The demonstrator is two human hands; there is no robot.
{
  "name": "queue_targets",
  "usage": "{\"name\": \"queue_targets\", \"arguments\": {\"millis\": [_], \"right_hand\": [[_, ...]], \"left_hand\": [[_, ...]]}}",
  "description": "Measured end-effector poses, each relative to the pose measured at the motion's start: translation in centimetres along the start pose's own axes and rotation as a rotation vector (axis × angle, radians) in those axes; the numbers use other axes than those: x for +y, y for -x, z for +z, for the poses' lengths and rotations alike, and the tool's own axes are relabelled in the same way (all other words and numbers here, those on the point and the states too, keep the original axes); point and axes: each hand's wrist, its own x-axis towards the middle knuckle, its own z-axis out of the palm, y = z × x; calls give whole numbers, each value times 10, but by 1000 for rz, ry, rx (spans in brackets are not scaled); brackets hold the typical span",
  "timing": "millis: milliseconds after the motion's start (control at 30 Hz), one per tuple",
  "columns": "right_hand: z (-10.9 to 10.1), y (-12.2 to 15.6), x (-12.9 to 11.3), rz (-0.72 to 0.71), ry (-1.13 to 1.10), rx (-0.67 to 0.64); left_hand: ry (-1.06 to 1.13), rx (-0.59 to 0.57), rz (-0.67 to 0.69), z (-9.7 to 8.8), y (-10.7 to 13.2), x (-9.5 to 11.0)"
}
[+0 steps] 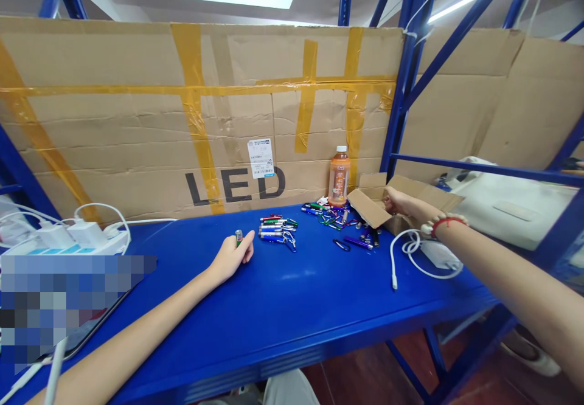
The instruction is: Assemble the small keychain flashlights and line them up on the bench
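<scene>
My left hand (232, 256) rests on the blue table (283, 308), fingers curled around a small green keychain flashlight (238, 236). Just right of it lies a neat row of several small coloured flashlights (275, 228) with carabiner clips. My right hand (398, 200), with a red cord and beads at the wrist, reaches into the open side of a small cardboard box (382, 205); its fingertips are hidden inside. A loose scatter of more flashlights (340, 221) lies in front of the box.
An orange drink bottle (339, 176) stands behind the scatter. A white charger with cable (429, 253) lies at the right. A power strip with plugs (68, 238) sits at far left. A taped cardboard wall marked LED (228, 119) backs the table. Blue rack posts (404, 89) rise at right.
</scene>
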Motion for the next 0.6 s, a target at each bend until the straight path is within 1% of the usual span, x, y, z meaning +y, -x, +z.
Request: {"name": "queue_targets", "arguments": {"millis": [100,200,267,333,400,500,567,600], "right_hand": [[-6,-1,-1,61,-118,-28],[-12,1,-8,58,-210,-70],[-14,4,-16,35,-249,-133],[-12,7,-29,10,-263,-233],[-4,15,-45,-17,-259,-354],[18,38,-73,-80,-221,-512],[37,59,-90,-231,16,-677],[46,70,-97,-318,177,-750]], "left_hand": [[0,-3,2,0,0,-1],[-2,-9,-3,0,0,-1],[1,-17,-5,0,0,-1],[4,-24,-8,0,0,-1],[2,-27,-12,0,0,0],[-3,-32,-8,0,1,2],[-5,-33,0,-1,1,3],[-7,-34,4,-1,1,3]]}}
